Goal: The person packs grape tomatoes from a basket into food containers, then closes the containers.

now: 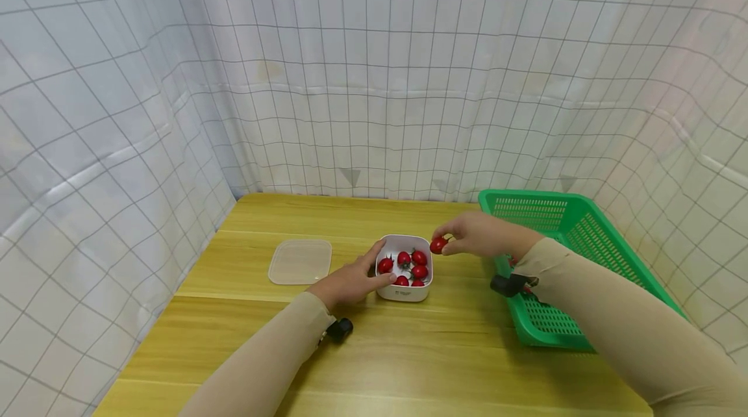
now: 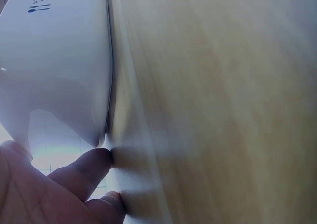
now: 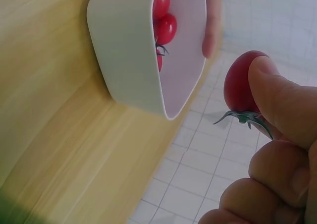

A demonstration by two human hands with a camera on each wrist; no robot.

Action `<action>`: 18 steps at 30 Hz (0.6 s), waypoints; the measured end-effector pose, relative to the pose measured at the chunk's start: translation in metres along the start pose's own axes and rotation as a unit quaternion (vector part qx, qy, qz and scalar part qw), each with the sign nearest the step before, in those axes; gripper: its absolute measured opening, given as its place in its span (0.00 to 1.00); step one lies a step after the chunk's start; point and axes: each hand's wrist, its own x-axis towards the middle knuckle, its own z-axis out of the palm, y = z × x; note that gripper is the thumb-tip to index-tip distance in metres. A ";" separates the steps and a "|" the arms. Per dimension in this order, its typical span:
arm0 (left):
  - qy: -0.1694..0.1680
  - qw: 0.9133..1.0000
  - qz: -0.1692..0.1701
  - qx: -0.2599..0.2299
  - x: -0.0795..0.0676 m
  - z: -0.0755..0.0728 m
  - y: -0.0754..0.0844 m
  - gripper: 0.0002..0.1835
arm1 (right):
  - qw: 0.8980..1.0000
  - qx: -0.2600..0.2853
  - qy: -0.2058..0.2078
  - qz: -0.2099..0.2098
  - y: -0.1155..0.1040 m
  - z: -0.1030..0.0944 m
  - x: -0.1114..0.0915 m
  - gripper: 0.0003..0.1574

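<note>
A square white container (image 1: 403, 293) with several red cherry tomatoes (image 1: 419, 258) inside stands mid-table. My left hand (image 1: 356, 279) holds it at its left side, thumb at the near rim and index finger along the back left corner. In the left wrist view other fingertips (image 2: 101, 159) rest low by the container's corner, at the tabletop. Just right of the container, my right hand (image 1: 482, 235) pinches one cherry tomato (image 3: 241, 83) between thumb and index finger, its green stem cap turned toward the palm. The remaining right fingers are curled in.
A green plastic basket (image 1: 634, 245) stands at the right under my right forearm, with a bit of red near its left wall. A translucent square lid (image 1: 300, 261) lies flat on the wooden table (image 1: 374, 365) at the left. Grid-patterned white curtains (image 1: 362, 79) enclose the table's back and sides.
</note>
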 end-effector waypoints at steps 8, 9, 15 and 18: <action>-0.004 1.000 -0.009 -0.005 -0.001 0.000 0.001 0.49 | 1.000 0.003 -0.014 0.007 -0.007 0.005 0.008 0.21; -0.004 1.000 -0.010 -0.005 -0.001 0.000 0.001 0.49 | 1.000 0.000 -0.014 0.007 -0.008 0.006 0.009 0.21; -0.004 1.000 -0.009 -0.007 -0.002 0.000 0.002 0.49 | 1.000 -0.008 -0.016 0.002 -0.014 0.008 0.013 0.23; -0.004 1.000 -0.009 -0.009 -0.002 0.000 0.002 0.48 | 1.000 -0.012 -0.014 -0.008 -0.017 0.009 0.014 0.23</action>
